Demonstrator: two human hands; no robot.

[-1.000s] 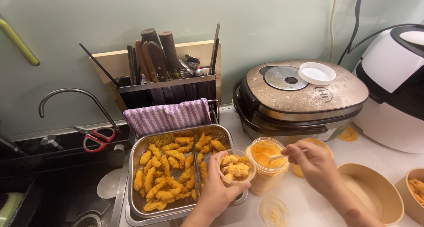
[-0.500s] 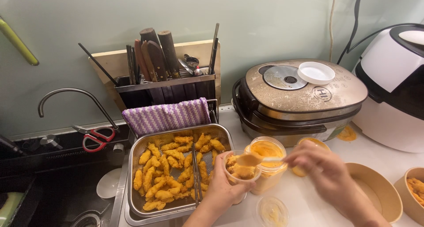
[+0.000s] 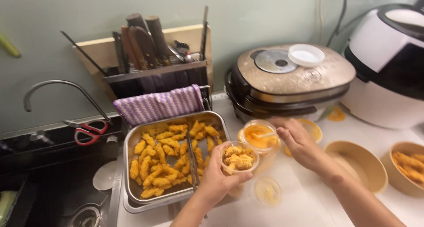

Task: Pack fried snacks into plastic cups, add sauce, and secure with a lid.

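My left hand (image 3: 217, 179) holds a small clear plastic cup of fried pieces (image 3: 238, 157) just right of a steel tray (image 3: 132, 143) full of golden fried strips. Metal tongs (image 3: 192, 160) lie in the tray. My right hand (image 3: 301, 143) holds a small spoon dipped in a clear tub of orange sauce (image 3: 259, 136) that stands beside the cup. A small lidded sauce cup (image 3: 266, 191) sits on the counter below them.
A round electric cooker (image 3: 291, 79) with a white lid on top stands behind, a white appliance (image 3: 391, 63) at the right. Paper bowls (image 3: 360, 163) sit at right, one with fried strips (image 3: 408, 165). A knife rack (image 3: 154, 54), purple cloth (image 3: 159, 104), red scissors (image 3: 90, 130) and sink tap (image 3: 57, 88) are at left.
My left hand has brought the cup of fried pieces closer to the sauce tub. My right hand has shifted a little left, with the spoon now down in the sauce.
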